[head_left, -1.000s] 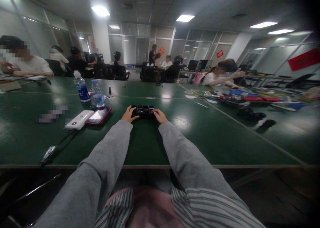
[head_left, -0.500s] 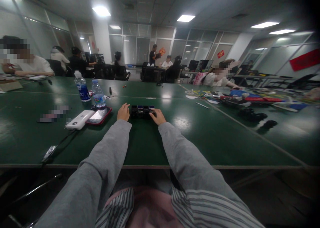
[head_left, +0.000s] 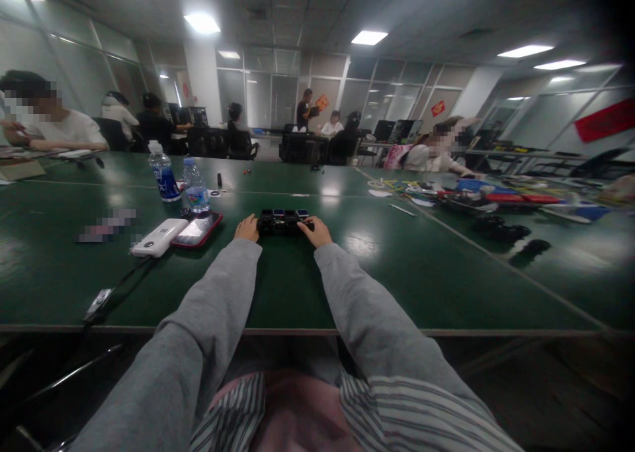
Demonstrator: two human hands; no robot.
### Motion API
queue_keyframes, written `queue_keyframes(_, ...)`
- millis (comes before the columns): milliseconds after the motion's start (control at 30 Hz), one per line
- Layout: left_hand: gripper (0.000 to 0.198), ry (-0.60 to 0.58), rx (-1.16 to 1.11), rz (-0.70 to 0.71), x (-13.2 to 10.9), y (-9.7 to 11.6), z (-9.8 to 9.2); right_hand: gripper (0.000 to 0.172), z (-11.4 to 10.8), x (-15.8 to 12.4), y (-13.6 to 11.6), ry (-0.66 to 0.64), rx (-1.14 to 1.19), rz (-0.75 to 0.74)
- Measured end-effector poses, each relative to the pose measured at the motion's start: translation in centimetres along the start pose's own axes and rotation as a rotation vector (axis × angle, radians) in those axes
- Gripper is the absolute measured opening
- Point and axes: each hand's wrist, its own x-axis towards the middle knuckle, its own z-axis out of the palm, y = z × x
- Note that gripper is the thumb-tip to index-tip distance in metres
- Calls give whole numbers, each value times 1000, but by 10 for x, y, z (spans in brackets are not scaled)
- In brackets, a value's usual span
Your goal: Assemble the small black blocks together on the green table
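Note:
A row of small black box-shaped blocks (head_left: 279, 222) lies on the green table in front of me. Several of its tops look square and shiny, two of them bluish; their exact kind is too small to make out. At the row's left end, my left hand (head_left: 247, 229) is closed against the side, fingers bent down. My right hand (head_left: 316, 232) grips the opposite end, its thumb on the near face and its other fingers mostly hidden behind.
Left of my arms lie a red-edged phone (head_left: 199, 230), a white power bank (head_left: 159, 237) with a cable, and two bottles, one a blue-labelled bottle (head_left: 165, 174). A pen (head_left: 402, 210), black objects (head_left: 501, 228) and a coloured pile (head_left: 496, 194) are rightward. People sit beyond.
My left hand has come down from a raised, fingers-up pose onto the left end of the row. My right hand has shifted very slightly; the blocks stay in about the same place.

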Motion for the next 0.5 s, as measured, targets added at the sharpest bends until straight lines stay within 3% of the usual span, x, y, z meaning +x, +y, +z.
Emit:
queue_keyframes(300,47,-14,23,16,0,-1,-1,26,-6,2,11,77,-96,8)
queue_keyframes(400,46,-7,10,14,0,-1,0,27,-37,-4,24,83,-93,12)
queue_keyframes(500,45,0,-21,10,-2,-1,-1,34,-100,-23,54,143,-105,79)
